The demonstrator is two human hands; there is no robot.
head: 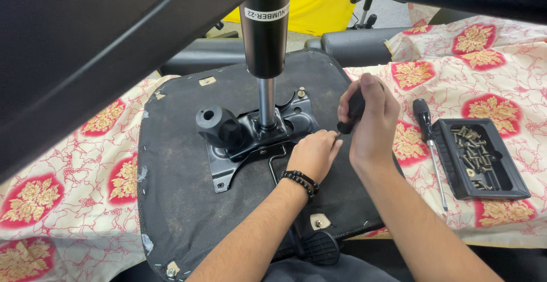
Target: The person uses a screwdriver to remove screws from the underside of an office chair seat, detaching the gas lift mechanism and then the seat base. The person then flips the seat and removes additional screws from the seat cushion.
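right hand [373,119] clutching screwdriver [352,111], left hand [314,154] steadying

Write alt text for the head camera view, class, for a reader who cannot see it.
A right hand grips a black-handled screwdriver upright while the left hand steadies its tip at a black metal plate on an upturned chair seat. Beside them lie a second screwdriver and a black tray of screws on floral cloth.

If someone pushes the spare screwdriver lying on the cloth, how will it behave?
The spare screwdriver would probably roll, since its handle looks round. It seems stiff with its thin metal shaft. The patterned cloth may slow it.
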